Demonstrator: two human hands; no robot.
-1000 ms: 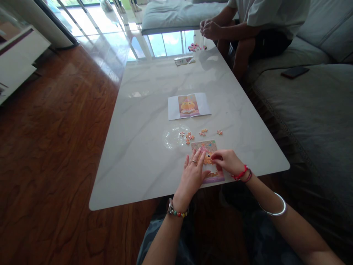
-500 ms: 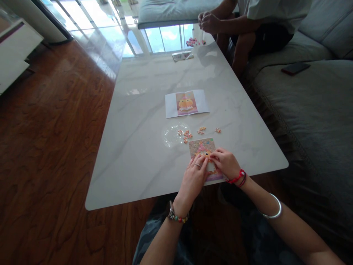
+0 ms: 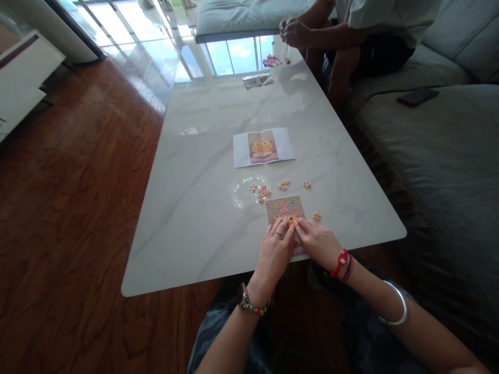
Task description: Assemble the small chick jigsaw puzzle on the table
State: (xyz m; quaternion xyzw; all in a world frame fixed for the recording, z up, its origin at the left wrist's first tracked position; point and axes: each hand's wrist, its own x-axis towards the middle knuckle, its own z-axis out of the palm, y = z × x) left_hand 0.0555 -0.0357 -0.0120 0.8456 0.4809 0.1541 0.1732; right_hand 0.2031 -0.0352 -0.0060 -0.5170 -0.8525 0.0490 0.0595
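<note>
A left hand (image 3: 275, 253) and right hand (image 3: 317, 241) press flat, fingers extended, on a small puzzle (image 3: 286, 208) near the table (image 3: 187, 218) edge, its long axis running away from the person. A single loose piece (image 3: 316, 216) lies just right of it.
</note>
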